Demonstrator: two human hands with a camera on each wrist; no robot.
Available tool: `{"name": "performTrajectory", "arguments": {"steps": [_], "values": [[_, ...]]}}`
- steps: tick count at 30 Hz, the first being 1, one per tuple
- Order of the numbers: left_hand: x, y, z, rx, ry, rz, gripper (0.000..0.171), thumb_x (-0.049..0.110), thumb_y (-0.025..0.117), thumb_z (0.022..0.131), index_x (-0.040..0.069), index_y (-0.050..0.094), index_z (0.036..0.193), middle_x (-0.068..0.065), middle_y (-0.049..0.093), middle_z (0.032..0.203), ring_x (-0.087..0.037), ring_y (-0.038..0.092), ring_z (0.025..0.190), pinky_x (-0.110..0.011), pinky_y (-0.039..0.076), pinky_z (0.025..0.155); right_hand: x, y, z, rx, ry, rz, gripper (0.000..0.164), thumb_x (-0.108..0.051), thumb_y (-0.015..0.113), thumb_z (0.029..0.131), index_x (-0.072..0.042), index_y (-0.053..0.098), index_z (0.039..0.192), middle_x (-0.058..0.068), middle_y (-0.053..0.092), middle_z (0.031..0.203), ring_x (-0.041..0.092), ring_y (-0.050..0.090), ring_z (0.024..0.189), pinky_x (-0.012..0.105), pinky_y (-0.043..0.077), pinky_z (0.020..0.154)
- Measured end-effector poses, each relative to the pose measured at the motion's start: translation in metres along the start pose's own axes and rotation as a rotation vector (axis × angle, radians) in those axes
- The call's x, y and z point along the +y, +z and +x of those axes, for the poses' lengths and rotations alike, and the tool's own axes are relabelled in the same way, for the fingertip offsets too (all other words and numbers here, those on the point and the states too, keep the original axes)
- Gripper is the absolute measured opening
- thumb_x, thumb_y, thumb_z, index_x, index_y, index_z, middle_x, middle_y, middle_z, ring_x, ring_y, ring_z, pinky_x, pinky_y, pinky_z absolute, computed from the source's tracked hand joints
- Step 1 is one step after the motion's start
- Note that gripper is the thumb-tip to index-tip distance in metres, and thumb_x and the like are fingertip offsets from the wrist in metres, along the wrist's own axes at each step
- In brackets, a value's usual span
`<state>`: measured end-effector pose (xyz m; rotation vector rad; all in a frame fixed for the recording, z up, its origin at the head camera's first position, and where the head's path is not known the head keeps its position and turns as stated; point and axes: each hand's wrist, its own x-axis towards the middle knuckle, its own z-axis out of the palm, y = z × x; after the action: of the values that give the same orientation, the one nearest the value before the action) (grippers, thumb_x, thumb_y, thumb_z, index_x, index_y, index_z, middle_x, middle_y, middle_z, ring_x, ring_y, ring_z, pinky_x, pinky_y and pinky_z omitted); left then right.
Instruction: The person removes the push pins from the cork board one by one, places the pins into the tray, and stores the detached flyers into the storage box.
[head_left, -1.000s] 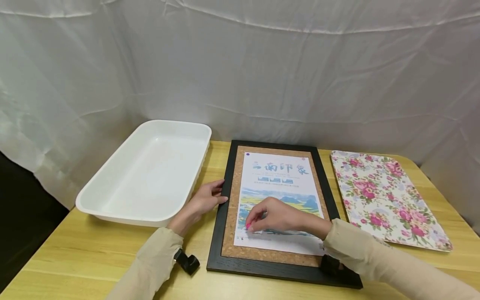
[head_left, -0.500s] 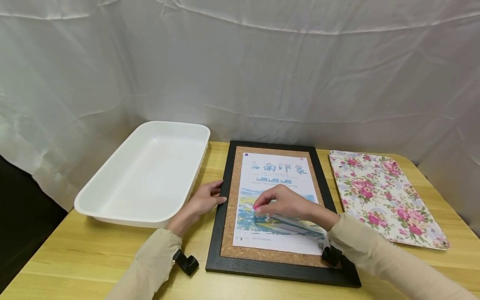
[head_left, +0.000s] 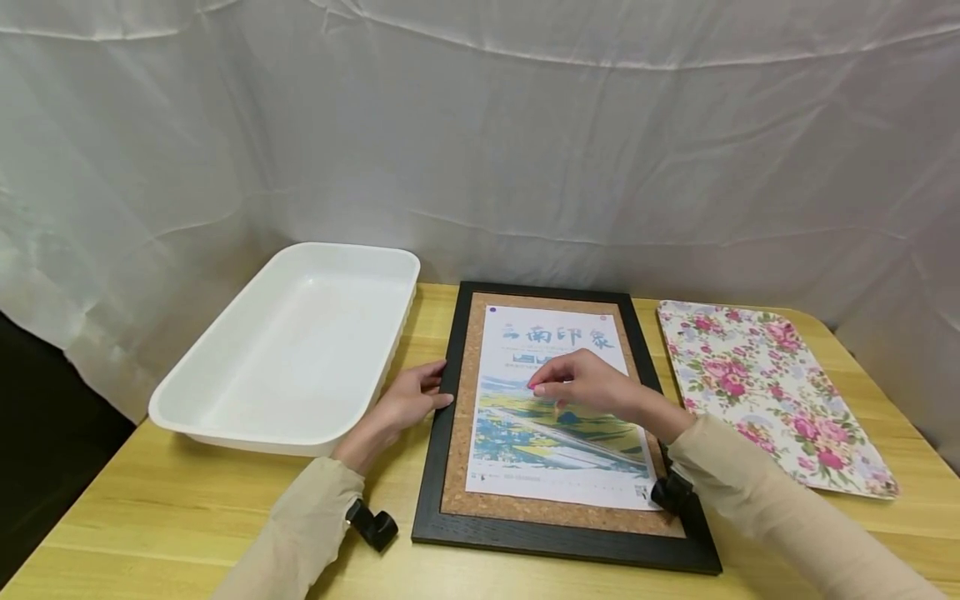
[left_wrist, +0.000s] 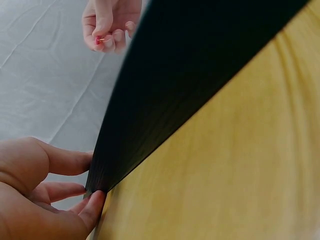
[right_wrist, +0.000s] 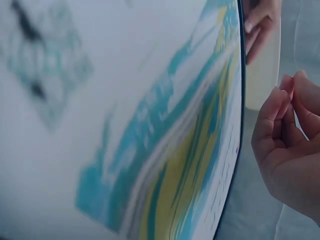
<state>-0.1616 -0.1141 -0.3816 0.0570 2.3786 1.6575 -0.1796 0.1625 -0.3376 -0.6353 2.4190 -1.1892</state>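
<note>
A black-framed cork board (head_left: 517, 503) lies flat with a printed landscape poster (head_left: 555, 483) over its cork. One purple pin (head_left: 492, 309) sits at the poster's upper left corner and a pale pink one (head_left: 603, 317) at the upper right. Above the poster's middle, my right hand (head_left: 581, 385) pinches a bright pink push pin (head_left: 531, 387) between thumb and fingertips. Its metal point shows in the left wrist view, where the pin (left_wrist: 97, 40) is raised clear of the board. My left hand (head_left: 408, 398) rests its thumb and fingertips against the frame's left edge.
To the left stands a deep white tray (head_left: 168, 408), its rim close to my left forearm. A floral-patterned board (head_left: 772, 400) lies right of the cork board. Grey cloth (head_left: 525, 150) hangs behind the wooden table (head_left: 150, 517).
With the pink push pin pinched, my right hand has risen from the poster's lower left toward its middle, up and to the right. My left hand stays at the frame edge.
</note>
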Motion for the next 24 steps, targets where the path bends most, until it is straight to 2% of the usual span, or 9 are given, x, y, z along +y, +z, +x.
{"name": "performTrajectory", "arguments": {"steps": [8, 16, 24], "values": [[0.000, 0.000, 0.001, 0.001, -0.003, 0.004, 0.064, -0.002, 0.062, 0.092, -0.001, 0.034, 0.149, -0.024, 0.046, 0.139, -0.036, 0.045, 0.127, -0.042, 0.044, 0.100, 0.005, -0.024, 0.002, 0.063, 0.067, -0.017, 0.022, -0.016, 0.063, 0.096, -0.001, 0.071, 0.108, 0.008, 0.067, 0.104, 0.029, 0.060, 0.090, 0.038, 0.055, 0.076], [-0.001, 0.001, 0.003, 0.000, -0.009, 0.005, 0.064, -0.002, 0.062, 0.092, 0.000, 0.034, 0.149, -0.023, 0.047, 0.139, -0.036, 0.046, 0.127, -0.042, 0.045, 0.099, 0.014, -0.050, 0.003, 0.158, 0.080, -0.030, 0.030, -0.018, 0.062, 0.096, 0.004, 0.067, 0.115, 0.015, 0.065, 0.112, 0.036, 0.059, 0.097, 0.032, 0.056, 0.078], [-0.001, 0.000, 0.003, 0.001, -0.005, 0.002, 0.063, -0.002, 0.062, 0.092, 0.000, 0.034, 0.149, -0.022, 0.047, 0.138, -0.035, 0.046, 0.126, -0.042, 0.045, 0.099, 0.021, -0.069, 0.000, 0.327, 0.222, 0.005, 0.041, -0.031, 0.062, 0.096, 0.002, 0.062, 0.120, 0.020, 0.060, 0.119, 0.035, 0.054, 0.108, 0.047, 0.049, 0.092]]}}
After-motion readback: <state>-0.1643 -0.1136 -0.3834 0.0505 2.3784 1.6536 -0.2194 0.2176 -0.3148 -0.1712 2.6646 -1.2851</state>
